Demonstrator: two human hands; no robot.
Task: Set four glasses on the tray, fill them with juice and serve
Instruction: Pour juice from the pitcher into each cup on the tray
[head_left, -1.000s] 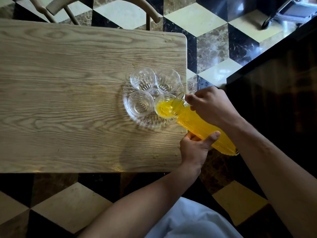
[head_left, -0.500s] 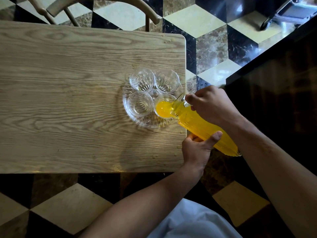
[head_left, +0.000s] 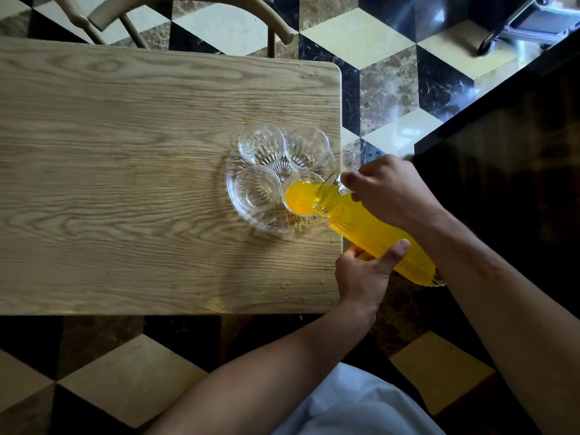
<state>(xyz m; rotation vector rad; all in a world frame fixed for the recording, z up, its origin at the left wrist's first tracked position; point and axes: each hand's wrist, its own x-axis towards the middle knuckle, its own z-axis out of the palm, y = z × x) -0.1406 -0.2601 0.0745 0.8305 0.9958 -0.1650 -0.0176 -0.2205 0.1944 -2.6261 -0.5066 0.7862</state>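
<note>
A round clear glass tray (head_left: 270,221) sits near the table's right end with several small glasses on it. The near-right glass (head_left: 296,199) holds orange juice. The far-left glass (head_left: 261,143), far-right glass (head_left: 307,147) and near-left glass (head_left: 256,188) are empty. A ribbed glass jug (head_left: 370,229) full of orange juice is tilted with its mouth over the near-right glass. My right hand (head_left: 389,191) grips the jug at its neck. My left hand (head_left: 365,271) holds the jug's body from below.
The wooden table (head_left: 125,183) ends just right of the tray, with small drops of liquid near its right edge. A wooden chair (head_left: 188,14) stands at the far side. A dark counter (head_left: 502,183) rises on the right above a patterned tile floor.
The juice level in the near-right glass has risen. The jug and both hands have stayed almost in place.
</note>
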